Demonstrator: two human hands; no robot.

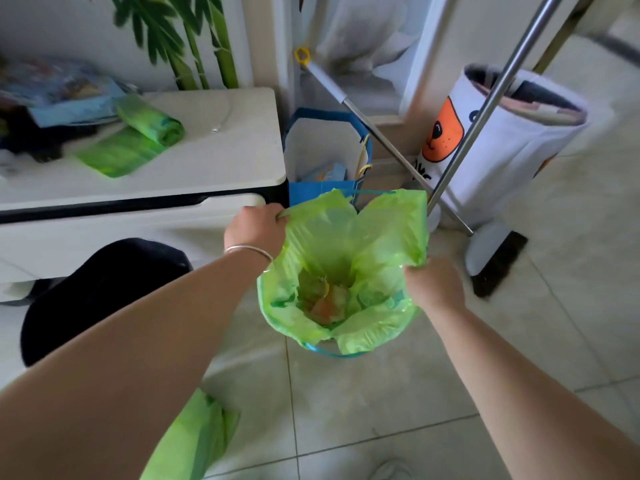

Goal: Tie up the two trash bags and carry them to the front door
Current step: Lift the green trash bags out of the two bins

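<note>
A green trash bag (363,237) with a blue drawstring stands open on the tiled floor in the middle of the view, with rubbish visible at its bottom. My left hand (254,230), with a silver bangle at the wrist, grips the bag's rim on the left side. My right hand (434,284) grips the rim on the right side. The far part of the rim is lifted higher than the near part. A second green bag (194,441) lies at the bottom left, partly hidden under my left forearm.
A white cabinet (225,161) at the left holds a roll of green bags (152,121). A blue paper bag (329,157) stands behind the trash bag. A broom (495,261), a metal pole and a white fabric basket (502,143) are at the right. A black object (100,292) sits lower left.
</note>
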